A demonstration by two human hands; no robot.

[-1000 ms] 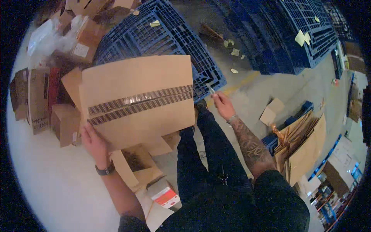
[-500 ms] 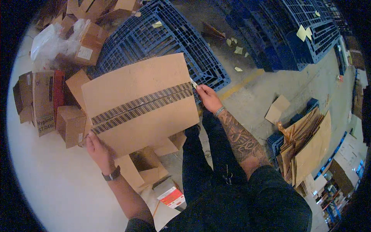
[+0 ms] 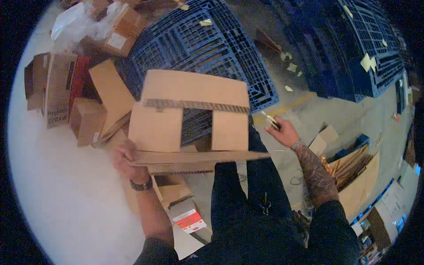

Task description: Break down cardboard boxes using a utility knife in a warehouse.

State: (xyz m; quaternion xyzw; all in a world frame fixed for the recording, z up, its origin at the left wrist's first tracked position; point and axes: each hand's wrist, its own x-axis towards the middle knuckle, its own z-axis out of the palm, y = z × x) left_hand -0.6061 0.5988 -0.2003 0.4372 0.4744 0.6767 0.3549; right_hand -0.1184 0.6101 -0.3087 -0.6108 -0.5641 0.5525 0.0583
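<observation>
Stands with legs (image 3: 230, 190) slightly apart. Extends the left forearm (image 3: 152, 210) forward, slanting a little outward, to a blurred, curled left hand (image 3: 129, 160). Angles the tattooed right forearm (image 3: 316, 172) forward and inward. Holds the right hand (image 3: 285, 133) farther forward than the left, well apart from it, closed in a grip.

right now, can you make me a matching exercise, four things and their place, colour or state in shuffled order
1. left hand
2. utility knife
3. plastic pallet stack
4. translucent plastic film

a. held in the right hand
b. picture's upper left
c. gripping an opened cardboard box
d. blue, upper right

Pairs: 1-c, 2-a, 3-d, 4-b
</observation>
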